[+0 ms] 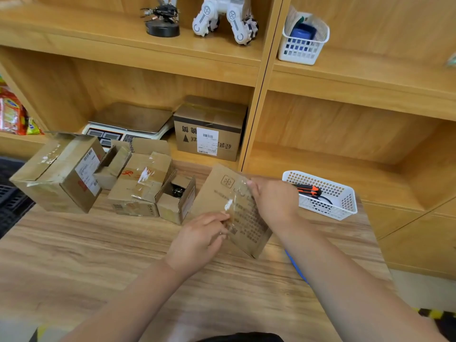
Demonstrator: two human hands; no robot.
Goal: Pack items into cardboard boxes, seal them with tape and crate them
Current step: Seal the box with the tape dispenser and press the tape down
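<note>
Nearest, the left hand (197, 233) pinches the lower edge of a flattened cardboard box (217, 193), which tilts up off the surface (74, 255); its fingertips blur into clear tape. The right hand (274, 201) grips the box's upper edge, fingers mostly hidden behind it. Something blue (293, 265) peeks from under that forearm, unidentifiable.

packing room or small stockroom: wooden shelving (261, 77), weighing scale (128, 124), labelled cardboard boxes (209, 130), snack packets (12, 112).

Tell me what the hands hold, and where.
Both hold one flat box: the left hand pinches its near left edge; the right hand grips its far right edge.
</note>
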